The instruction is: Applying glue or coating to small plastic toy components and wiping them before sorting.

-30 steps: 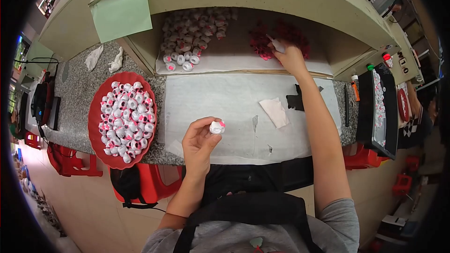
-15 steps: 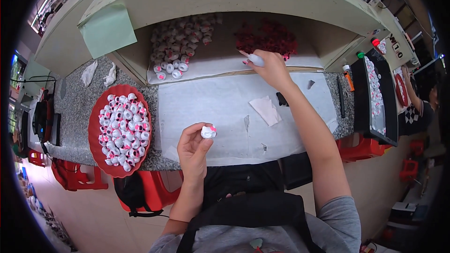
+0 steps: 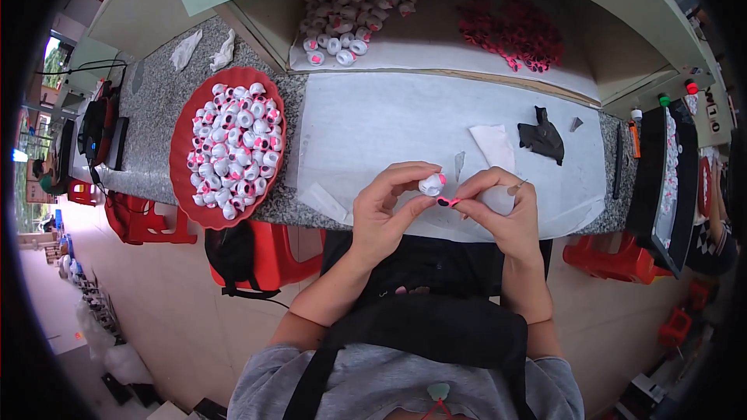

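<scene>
Right hand brought back from the far shelf to meet left hand at the near table edge | white round piece pinched in left fingertips | small pink-black part nipped between right fingers, touching the piece | red tray of like pieces left, apart.
</scene>
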Demonstrator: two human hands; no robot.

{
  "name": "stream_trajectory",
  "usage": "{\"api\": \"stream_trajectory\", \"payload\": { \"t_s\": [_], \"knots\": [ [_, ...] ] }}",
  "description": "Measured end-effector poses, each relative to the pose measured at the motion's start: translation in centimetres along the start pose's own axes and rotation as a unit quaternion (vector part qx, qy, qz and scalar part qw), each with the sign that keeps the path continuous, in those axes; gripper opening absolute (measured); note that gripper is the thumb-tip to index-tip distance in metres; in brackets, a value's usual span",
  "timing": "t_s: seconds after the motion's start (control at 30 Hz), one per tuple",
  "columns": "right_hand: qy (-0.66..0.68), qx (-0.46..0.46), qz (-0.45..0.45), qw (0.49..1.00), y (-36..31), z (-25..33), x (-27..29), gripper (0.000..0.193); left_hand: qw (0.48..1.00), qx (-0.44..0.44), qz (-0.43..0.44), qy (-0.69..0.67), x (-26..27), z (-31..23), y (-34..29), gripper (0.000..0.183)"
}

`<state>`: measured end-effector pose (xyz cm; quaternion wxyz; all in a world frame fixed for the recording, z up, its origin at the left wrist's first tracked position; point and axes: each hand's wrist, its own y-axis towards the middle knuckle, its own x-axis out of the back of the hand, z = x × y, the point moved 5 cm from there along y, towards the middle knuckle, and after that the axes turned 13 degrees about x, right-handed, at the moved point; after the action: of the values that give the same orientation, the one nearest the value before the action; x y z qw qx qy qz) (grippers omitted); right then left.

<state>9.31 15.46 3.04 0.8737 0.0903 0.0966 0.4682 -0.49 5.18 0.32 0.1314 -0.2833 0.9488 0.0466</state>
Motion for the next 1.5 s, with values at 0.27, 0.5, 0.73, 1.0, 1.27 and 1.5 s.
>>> {"api": "stream_trajectory", "payload": {
  "t_s": [0.27,0.5,0.73,1.0,1.27,1.5],
  "knots": [
    [0.010,-0.016,0.017,1.000,-0.5,-0.7,0.2,0.010,0.997,-0.039,0.031,0.067,-0.8,0.1,-0.2,0.027],
    [-0.045,0.037,-0.028,0.998,-0.7,-1.3,-0.2,0.013,0.999,-0.024,0.026,0.019,-1.0,-0.2,-0.3,0.025],
    [0.040,0.020,-0.015,0.999,-0.6,-0.7,-1.4,0.025,0.986,0.053,0.066,-0.143,-1.0,0.5,-0.5,0.023],
    [0.126,0.010,-0.022,0.992,-1.4,-2.3,-1.3,0.030,0.986,0.049,0.082,-0.134,-1.0,0.5,-0.6,0.021],
    [0.170,0.037,-0.012,0.985,-1.5,-2.0,-1.6,0.024,0.995,-0.035,0.069,-0.061,-1.1,-0.1,-0.5,0.014],
    [0.198,0.033,-0.023,0.979,-1.6,-2.0,-1.8,0.025,0.990,-0.023,0.099,-0.094,-0.8,-0.1,-0.4,0.019]
  ]
}}
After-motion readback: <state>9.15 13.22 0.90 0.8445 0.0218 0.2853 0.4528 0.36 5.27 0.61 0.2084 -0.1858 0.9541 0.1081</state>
